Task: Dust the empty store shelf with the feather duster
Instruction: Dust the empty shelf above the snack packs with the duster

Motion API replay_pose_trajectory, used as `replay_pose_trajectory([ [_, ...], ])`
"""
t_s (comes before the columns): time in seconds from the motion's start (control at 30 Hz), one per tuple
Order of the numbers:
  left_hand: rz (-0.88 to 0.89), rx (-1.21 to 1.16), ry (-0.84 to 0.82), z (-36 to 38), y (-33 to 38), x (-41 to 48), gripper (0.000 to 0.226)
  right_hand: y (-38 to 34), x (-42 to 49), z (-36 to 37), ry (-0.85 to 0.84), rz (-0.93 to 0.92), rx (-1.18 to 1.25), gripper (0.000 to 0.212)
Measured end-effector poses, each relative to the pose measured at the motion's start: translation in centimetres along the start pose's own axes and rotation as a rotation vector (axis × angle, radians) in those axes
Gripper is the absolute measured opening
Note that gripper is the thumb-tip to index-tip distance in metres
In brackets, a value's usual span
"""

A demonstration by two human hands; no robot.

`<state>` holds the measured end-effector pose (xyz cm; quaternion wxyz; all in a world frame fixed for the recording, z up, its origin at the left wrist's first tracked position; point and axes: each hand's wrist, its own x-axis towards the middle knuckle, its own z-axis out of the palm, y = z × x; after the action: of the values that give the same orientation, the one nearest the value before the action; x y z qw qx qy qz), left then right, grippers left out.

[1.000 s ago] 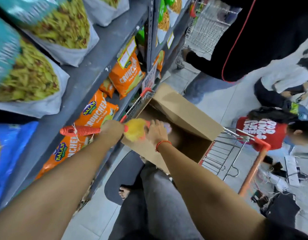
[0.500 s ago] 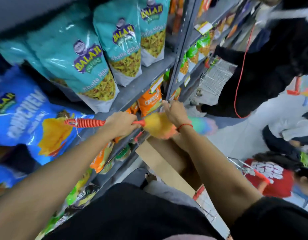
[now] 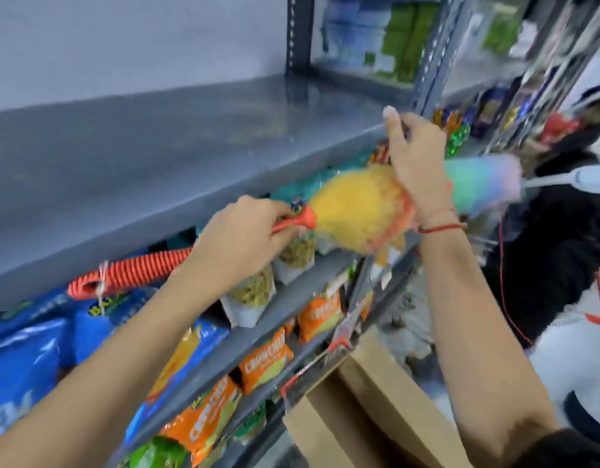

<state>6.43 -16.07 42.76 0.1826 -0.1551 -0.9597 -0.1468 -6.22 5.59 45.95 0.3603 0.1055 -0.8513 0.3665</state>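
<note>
Feather duster (image 3: pixel 362 211) held level just in front of the empty grey shelf (image 3: pixel 163 143), below its front edge, not yet on the surface. Left hand (image 3: pixel 238 238) closed around the ribbed orange handle; right hand (image 3: pixel 417 167) pressed on the fluffy head, fingers curled into the fibres, index finger lifted toward the shelf edge. Risk from here: head perhaps caught under the shelf lip during the lift. Also possible: snack packets (image 3: pixel 258 292) on the lower shelf brushed and pushed off. Another person (image 3: pixel 545 251) very near on the right, easily bumped by the blurred tip.
</note>
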Motion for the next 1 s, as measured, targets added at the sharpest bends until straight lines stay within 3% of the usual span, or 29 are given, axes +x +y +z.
replay_pose_trajectory([
  [0.17,-0.112,-0.088,0.143,-5.5,-0.6,-1.4,0.044,-5.1,3.8,-0.7,0.114,-0.143,0.066,0.043],
  [0.27,-0.186,-0.091,0.205,-8.2,-2.3,-1.5,0.040,-7.7,5.0,0.3,0.135,-0.211,0.131,0.043],
  [0.47,-0.464,0.014,-0.001,-10.9,-5.0,-1.9,0.044,-9.1,4.7,4.4,0.035,-0.235,0.151,0.036],
  [0.57,-0.595,0.096,0.036,-12.0,-6.2,-2.4,0.048,-8.2,4.5,5.9,-0.003,-0.208,0.118,0.031],
  [0.67,-0.603,0.317,0.142,-12.4,-5.8,-2.5,0.050,-6.6,4.3,6.5,-0.024,-0.144,0.126,0.034],
  [0.87,-0.538,0.136,0.069,-10.7,-2.6,1.2,0.044,-3.8,5.2,5.7,0.111,-0.041,0.165,0.032],
  [1.0,-0.548,0.118,-0.005,-8.4,-0.9,4.4,0.048,-2.8,6.0,6.1,0.101,-0.054,0.192,0.033],
])
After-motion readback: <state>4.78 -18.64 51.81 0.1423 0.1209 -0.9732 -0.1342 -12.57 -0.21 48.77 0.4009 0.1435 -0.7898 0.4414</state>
